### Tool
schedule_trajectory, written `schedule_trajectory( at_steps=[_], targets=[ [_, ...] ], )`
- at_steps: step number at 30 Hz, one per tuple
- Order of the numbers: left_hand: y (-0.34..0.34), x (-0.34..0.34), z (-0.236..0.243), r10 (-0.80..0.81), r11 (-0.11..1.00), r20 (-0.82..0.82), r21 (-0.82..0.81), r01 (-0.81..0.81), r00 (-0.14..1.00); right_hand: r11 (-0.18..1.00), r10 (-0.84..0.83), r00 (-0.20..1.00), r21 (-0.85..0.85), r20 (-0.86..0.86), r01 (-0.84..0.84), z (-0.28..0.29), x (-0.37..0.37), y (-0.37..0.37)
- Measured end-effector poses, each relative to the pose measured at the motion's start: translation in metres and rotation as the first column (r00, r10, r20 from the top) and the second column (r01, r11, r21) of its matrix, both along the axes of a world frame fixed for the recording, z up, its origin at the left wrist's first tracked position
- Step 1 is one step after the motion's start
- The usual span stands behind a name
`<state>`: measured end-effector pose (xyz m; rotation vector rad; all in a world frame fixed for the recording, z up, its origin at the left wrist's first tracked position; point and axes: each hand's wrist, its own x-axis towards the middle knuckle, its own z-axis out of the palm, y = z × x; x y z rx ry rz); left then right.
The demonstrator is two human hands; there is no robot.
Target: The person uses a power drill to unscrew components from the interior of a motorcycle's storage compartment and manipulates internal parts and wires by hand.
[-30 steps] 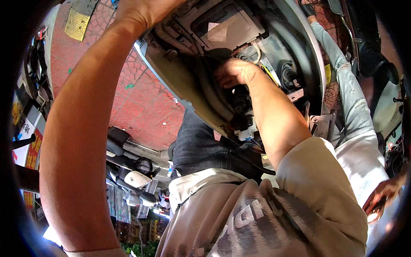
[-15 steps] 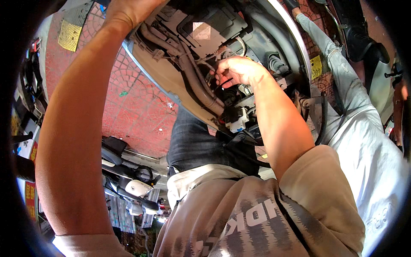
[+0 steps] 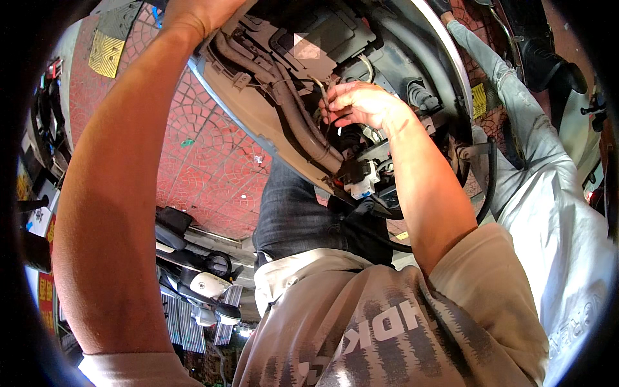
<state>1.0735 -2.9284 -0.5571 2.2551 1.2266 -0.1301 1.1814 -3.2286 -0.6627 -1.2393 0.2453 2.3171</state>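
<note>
- Head view: left hand [image 3: 209, 14] at the curved shell's [image 3: 235, 119] upper-left edge, fingers cut off, grip unclear.
- Dusty, rounded tube [image 3: 287, 106] inside the shell's left edge.
- Right hand [image 3: 366, 103], well apart, pinching a thin wire [image 3: 320, 86] mid-shell, its lower end obscured.
- Ribbed boot [image 3: 422, 95] near the right edge.

Red paving [image 3: 200, 174], curved joints. Yellow-and-black ramp block [image 3: 106, 53] at its upper left corner. Green scrap [image 3: 187, 142] mid-paving, white scrap [image 3: 258, 159] nearer its right edge. Parked white-and-black scooter [image 3: 209, 284] beyond lower edge. Far right: another person [image 3: 548, 145], pale jeans, white top. Red-and-yellow sign [image 3: 46, 293], far left.
</note>
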Motion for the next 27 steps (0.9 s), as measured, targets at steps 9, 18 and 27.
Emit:
schedule_trajectory(
  at_steps=[9,18,27],
  targets=[
    [-0.007,-0.001,0.024,-0.056,0.995,0.102,-0.081,0.065,0.993,0.912,-0.269,0.817,-0.138,0.51,0.387,0.021,-0.07,-0.014],
    [-0.127,0.017,0.042,0.04,0.996,0.234,-0.085,-0.021,0.971,0.763,-0.421,0.761,-0.262,0.493,0.591,0.043,-0.082,-0.026],
    [-0.222,-0.046,-0.062,0.731,0.042,-0.455,-0.714,-0.699,0.509,0.852,-0.505,0.702,0.156,0.503,0.5,0.036,-0.135,-0.036]
  ],
)
